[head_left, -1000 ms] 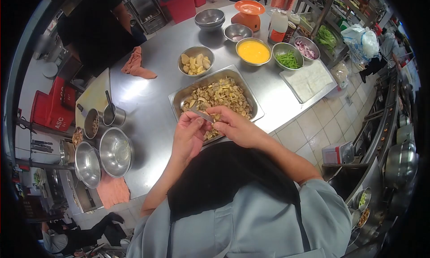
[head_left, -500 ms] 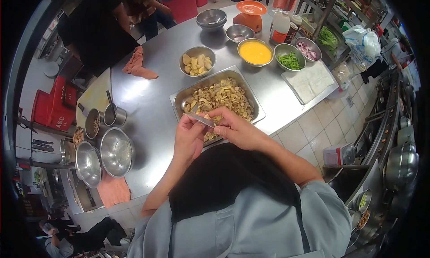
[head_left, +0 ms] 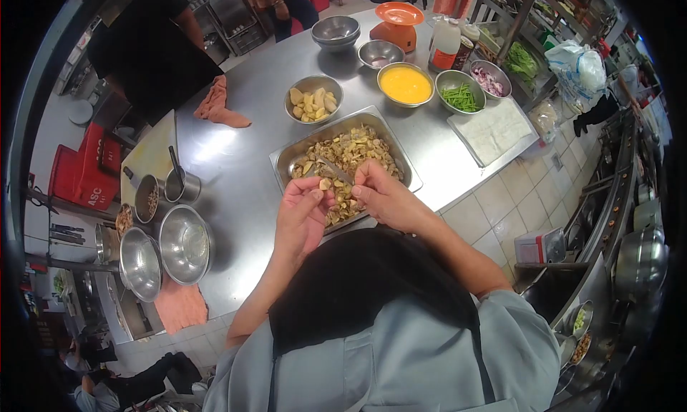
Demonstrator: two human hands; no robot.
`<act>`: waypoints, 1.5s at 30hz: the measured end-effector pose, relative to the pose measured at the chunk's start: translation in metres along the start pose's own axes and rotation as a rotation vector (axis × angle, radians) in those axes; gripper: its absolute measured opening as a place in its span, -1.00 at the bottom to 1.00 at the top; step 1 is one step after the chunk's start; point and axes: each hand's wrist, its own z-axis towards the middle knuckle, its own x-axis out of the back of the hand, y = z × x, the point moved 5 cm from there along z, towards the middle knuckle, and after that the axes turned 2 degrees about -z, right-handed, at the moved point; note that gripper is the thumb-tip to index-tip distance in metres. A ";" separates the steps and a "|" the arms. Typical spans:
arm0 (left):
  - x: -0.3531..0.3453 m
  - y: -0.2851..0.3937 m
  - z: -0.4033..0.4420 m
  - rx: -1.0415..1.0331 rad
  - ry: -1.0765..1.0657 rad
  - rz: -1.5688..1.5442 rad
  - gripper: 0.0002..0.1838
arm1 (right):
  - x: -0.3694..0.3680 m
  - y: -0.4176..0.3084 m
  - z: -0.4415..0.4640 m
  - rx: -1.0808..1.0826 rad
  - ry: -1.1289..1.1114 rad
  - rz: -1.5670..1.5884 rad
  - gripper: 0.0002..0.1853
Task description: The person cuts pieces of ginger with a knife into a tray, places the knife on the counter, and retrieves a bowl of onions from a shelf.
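Over a steel tray (head_left: pixel 409 170), my left hand (head_left: pixel 302 213) pinches a small pale-yellow piece of ginger (head_left: pixel 325 185) between thumb and fingertips. My right hand (head_left: pixel 386 196) is closed around the handle of a small knife (head_left: pixel 336 171), whose blade points up and left, just above the ginger and apart from it. Beneath both hands, the tray holds a heap of brown-yellow ginger pieces and peelings (head_left: pixel 358 148). Just beyond the tray stands a steel bowl (head_left: pixel 292 113) with peeled ginger chunks (head_left: pixel 313 104).
Behind are a bowl of yellow liquid (head_left: pixel 406 84), cut greens (head_left: pixel 459 97), chopped purple onion (head_left: pixel 490 80) and an orange scale (head_left: pixel 396 27). A white cloth (head_left: pixel 494 133) lies right. Steel bowls (head_left: pixel 186 244) and an orange cloth (head_left: pixel 181 304) are left. A person in black (head_left: pixel 154 54) stands across the table.
The knife blade has swung away from the ginger and now points up and left. My right hand has shifted slightly right and up. The ginger stays in my left hand.
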 end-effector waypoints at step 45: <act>-0.014 0.009 -0.006 -0.023 -0.003 0.000 -0.79 | -0.007 -0.025 -0.005 -0.040 -0.125 -0.026 -0.58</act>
